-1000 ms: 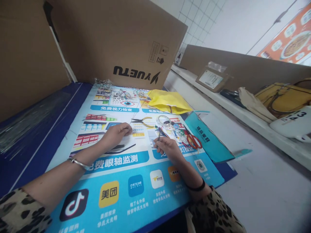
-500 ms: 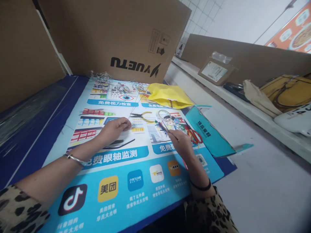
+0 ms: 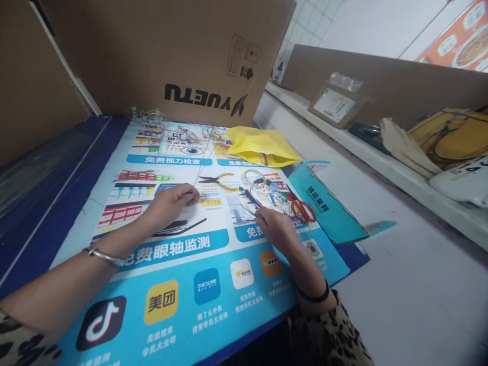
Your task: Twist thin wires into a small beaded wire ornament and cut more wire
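My left hand (image 3: pixel 173 203) is closed in a pinch above the printed sheet (image 3: pixel 168 157). From its fingertips a thin pale strand (image 3: pixel 204 157) runs up toward the back; wire or thread, I cannot tell. My right hand (image 3: pixel 277 229) is pinched shut beside a small pile of coloured strands (image 3: pixel 276 195), and what its fingers hold is too small to make out. Between the hands, a bit farther back, lie pliers with yellow handles (image 3: pixel 219 181), jaws apart. Red-handled scissors (image 3: pixel 304 210) rest just right of the pile, near a clear ring (image 3: pixel 254 178).
Tangled fine wire (image 3: pixel 186 135) lies along the back of the sheet, next to a yellow pouch (image 3: pixel 263 145). A teal box flap (image 3: pixel 326 206) borders the right side. Large cardboard (image 3: pixel 152 51) stands behind. A ledge (image 3: pixel 400 168) with a bag and packets runs along the right.
The whole view has shifted slightly, so everything sits a little farther left. Both hands stay closed in nearly the same places; my right hand is slightly lower beside the pile.
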Demonstrator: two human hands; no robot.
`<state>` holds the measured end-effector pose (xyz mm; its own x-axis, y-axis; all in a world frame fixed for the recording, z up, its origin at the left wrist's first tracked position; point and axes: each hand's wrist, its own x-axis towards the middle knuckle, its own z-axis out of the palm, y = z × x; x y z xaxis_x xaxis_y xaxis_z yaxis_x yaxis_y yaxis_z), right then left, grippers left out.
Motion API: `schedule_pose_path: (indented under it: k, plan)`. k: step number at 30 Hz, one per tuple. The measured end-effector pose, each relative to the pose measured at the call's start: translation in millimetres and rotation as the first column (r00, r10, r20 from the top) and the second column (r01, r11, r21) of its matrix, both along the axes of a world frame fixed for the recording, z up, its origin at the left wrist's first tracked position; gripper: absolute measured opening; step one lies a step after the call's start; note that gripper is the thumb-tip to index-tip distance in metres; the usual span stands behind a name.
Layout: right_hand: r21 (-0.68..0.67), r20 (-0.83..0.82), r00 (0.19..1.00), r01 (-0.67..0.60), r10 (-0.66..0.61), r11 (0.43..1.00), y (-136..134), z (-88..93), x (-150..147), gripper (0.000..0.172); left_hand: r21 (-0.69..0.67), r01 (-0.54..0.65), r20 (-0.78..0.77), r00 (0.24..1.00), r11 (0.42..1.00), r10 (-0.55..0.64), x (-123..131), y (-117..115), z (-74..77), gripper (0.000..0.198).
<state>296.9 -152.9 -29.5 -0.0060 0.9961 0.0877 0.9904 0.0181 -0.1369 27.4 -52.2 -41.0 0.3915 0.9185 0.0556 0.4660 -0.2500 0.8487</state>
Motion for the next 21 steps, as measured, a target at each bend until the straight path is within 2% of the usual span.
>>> schedule_pose_path:
  k: [5,16,21]
  plan:
    - [0.026,0.007,0.998,-0.060,0.060,0.998,-2,-1.1,-3,0.014,0.022,0.004,-0.027,1.000,1.000,-0.003,1,0,0.4,0.020]
    - [0.072,-0.166,0.982,-0.078,0.089,0.994,-1,-3.4,2,0.016,0.020,0.010,-0.031,0.999,1.000,-0.010,0,0,0.0,0.021]
    - [0.152,-0.334,0.936,-0.061,0.109,0.986,1,-4.6,8,0.017,0.026,0.007,-0.022,1.000,1.000,-0.007,-1,1,-2.2,0.022]
